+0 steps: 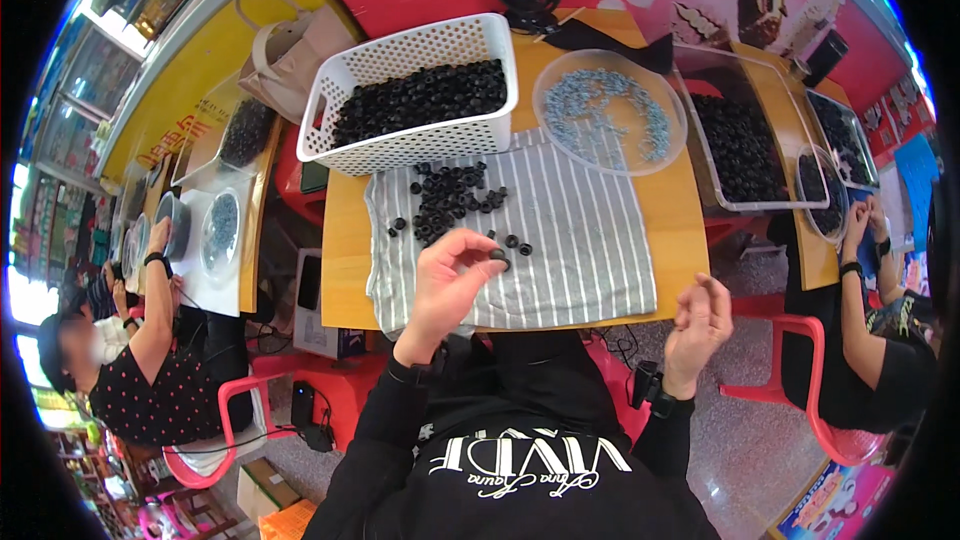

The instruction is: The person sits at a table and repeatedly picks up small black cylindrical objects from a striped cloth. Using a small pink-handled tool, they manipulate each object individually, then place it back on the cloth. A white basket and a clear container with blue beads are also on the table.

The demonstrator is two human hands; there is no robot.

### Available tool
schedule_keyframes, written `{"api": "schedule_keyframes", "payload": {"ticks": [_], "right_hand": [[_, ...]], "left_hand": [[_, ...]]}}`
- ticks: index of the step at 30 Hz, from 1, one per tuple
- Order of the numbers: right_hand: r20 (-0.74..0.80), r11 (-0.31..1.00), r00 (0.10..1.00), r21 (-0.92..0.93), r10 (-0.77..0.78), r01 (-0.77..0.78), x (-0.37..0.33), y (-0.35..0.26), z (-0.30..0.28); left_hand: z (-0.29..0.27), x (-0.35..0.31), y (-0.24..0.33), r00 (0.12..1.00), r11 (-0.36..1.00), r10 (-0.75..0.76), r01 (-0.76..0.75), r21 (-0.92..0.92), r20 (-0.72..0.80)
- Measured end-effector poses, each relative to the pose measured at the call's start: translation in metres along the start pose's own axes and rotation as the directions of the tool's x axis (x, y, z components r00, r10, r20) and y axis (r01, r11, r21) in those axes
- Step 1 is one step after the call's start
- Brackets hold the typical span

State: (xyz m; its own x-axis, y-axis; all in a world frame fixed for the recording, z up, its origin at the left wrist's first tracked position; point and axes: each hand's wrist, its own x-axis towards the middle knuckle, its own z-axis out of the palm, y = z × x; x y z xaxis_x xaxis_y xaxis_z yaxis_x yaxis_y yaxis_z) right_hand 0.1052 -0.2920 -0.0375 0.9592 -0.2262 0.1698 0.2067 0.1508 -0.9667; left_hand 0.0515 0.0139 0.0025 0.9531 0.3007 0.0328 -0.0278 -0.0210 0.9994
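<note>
Black sweatshirt (530, 515): nearest the camera, low in the middle, white lettering across it.
White basket (430, 145): heaped with small black pieces (425, 100), at the back left of the wooden table (345, 290).
Loose black pieces (450, 202): scattered in front of the basket.
Left hand (450, 285): thumb and fingertips closed on one black piece (501, 259), above the cloth.
Striped cloth (580, 240): grey and white, spread on the table.
Round tub (600, 152): pale blue pieces (590, 90) inside.
Right hand (697, 325): fingers curled, just beside the table's near corner; cannot tell whether it holds anything.
Clear bin (765, 206): more black pieces.
</note>
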Motion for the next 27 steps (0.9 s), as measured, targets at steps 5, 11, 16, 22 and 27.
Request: {"api": "schedule_keyframes", "payload": {"ticks": [5, 11, 16, 22, 27], "right_hand": [[0.325, 0.993, 0.940, 0.030, 0.100, -0.117, -0.030, -0.024, 0.036], [0.413, 0.969, 0.905, -0.162, -0.104, 0.186, -0.029, -0.031, 0.036], [0.443, 0.965, 0.890, -0.170, -0.106, 0.199, -0.023, -0.033, 0.029], [0.478, 0.963, 0.872, -0.169, -0.107, 0.211, -0.022, -0.026, 0.028], [0.474, 0.958, 0.872, -0.175, -0.122, 0.228, -0.024, -0.020, 0.029]], "left_hand": [[0.063, -0.018, -0.015, 0.957, 0.751, -0.029, 0.212, -0.626, 0.289], [0.095, -0.022, -0.016, 0.886, 0.622, -0.147, 0.428, -0.656, 0.439], [0.103, -0.019, -0.018, 0.867, 0.559, -0.134, 0.466, -0.686, 0.479], [0.104, -0.020, -0.028, 0.845, 0.545, -0.122, 0.495, -0.677, 0.520], [0.106, -0.020, -0.032, 0.827, 0.515, -0.146, 0.532, -0.672, 0.542]]}}
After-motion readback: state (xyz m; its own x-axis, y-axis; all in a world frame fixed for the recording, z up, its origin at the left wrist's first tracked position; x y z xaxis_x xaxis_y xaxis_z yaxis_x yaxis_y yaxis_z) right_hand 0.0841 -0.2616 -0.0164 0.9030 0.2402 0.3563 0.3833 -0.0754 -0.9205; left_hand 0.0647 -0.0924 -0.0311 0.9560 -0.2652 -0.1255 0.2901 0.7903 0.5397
